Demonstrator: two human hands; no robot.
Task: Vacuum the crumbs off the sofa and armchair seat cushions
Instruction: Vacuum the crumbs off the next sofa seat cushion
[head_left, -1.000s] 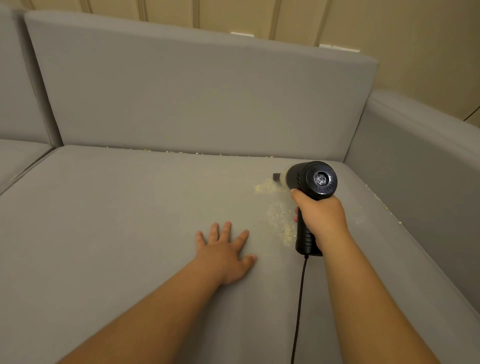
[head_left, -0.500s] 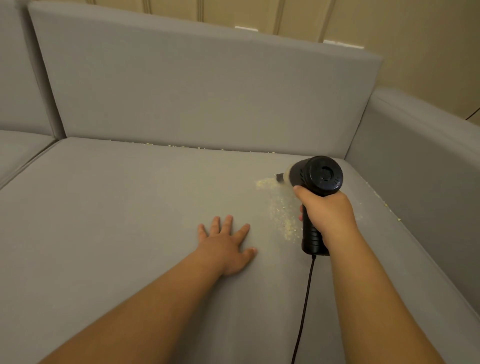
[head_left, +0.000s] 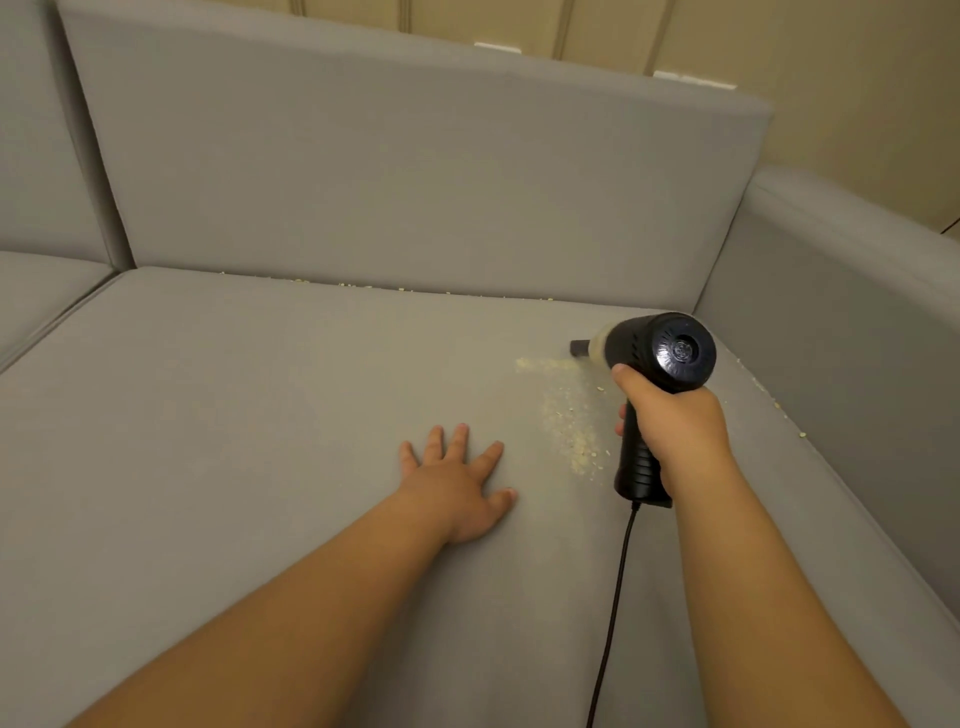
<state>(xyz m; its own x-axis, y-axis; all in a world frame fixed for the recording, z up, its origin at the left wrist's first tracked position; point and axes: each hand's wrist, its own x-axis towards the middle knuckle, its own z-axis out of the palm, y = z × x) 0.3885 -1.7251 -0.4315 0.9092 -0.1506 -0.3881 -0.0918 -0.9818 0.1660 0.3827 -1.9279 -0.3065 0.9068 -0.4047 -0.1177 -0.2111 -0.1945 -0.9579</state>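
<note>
A grey sofa seat cushion (head_left: 234, 441) fills the view. A patch of pale crumbs (head_left: 569, 421) lies on it right of centre, with more crumbs (head_left: 374, 287) along the seam under the back cushion and a few crumbs (head_left: 779, 410) by the right armrest. My right hand (head_left: 675, 426) grips the handle of a black handheld vacuum (head_left: 660, 358); its nozzle points left, just above the far end of the crumb patch. My left hand (head_left: 457, 483) lies flat on the cushion, fingers spread, left of the crumbs.
The vacuum's black cord (head_left: 613, 613) runs down over the cushion toward the bottom edge. The back cushion (head_left: 415, 182) stands behind, the right armrest (head_left: 841, 322) closes off the right side, and a second seat cushion (head_left: 36, 291) adjoins at the left.
The vacuum has shifted a little toward the back right, and the crumb patch near the nozzle looks thinner. My left hand stays flat on the cushion.
</note>
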